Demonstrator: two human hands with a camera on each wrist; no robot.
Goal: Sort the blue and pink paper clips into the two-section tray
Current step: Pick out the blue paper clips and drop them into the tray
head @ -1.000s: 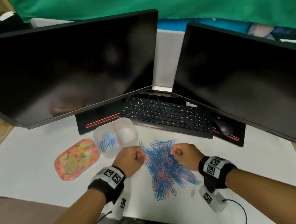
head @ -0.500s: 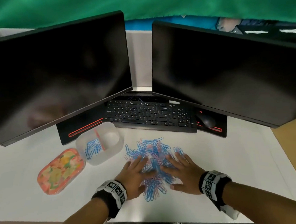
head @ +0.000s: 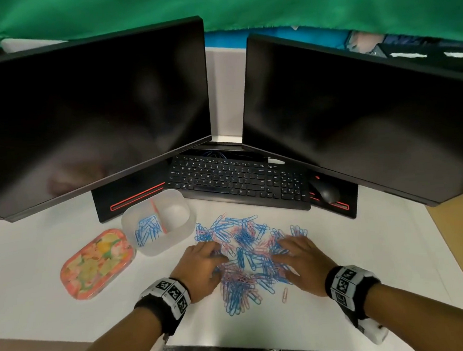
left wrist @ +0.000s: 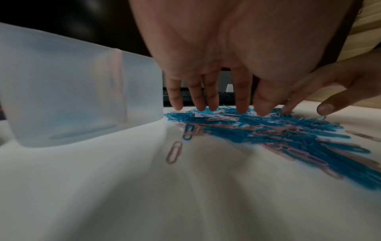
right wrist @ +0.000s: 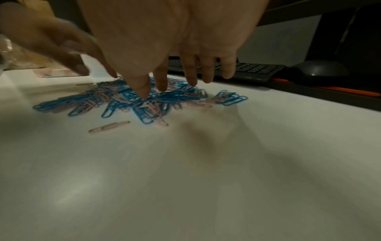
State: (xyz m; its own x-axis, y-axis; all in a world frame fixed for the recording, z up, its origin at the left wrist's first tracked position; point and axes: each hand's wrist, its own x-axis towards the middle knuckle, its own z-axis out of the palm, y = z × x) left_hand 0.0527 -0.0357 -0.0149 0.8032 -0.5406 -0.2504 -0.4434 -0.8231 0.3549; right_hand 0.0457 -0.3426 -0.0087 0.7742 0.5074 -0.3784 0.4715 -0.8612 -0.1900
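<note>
- Since a second ago the two fists that hovered over the heap have opened and come down flat on it; since half a second ago the hands have slid apart, and the clips lie in a wider, thinner spread.
- The left hand (head: 201,270) lies palm down on the left part of the pile of paper clips (head: 244,259), fingers straight and slightly fanned, tips touching the clips; it holds nothing.
- The right hand (head: 302,263) mirrors it on the right part, fingers straight and spread, tips pressing on the clips, nothing pinched. In the right wrist view its fingertips (right wrist: 144,94) rest on blue and pink clips alike.
- The pile lies on the white desk (head: 39,271), in front of the keyboard (head: 236,177), blue and pink mixed throughout. One pink clip (head: 285,295) lies apart at the near edge.
- The two-section tray (head: 158,246), a translucent tub, stands just left of the pile. Its left section holds blue clips (head: 146,230); its right section looks bare. A pink clip (head: 158,217) lies along the divider.
- A floral lid (head: 97,264) lies left of the tray, near it.
- Judged from this, the step in hand is thinning the heap so that single clips can be told apart; the sorting is early, with most clips unsorted.
- The next move calls for a fingertip pinch on clips of one colour, likely the pink ones for the bare right section, lifted free of tangled neighbours.
</note>
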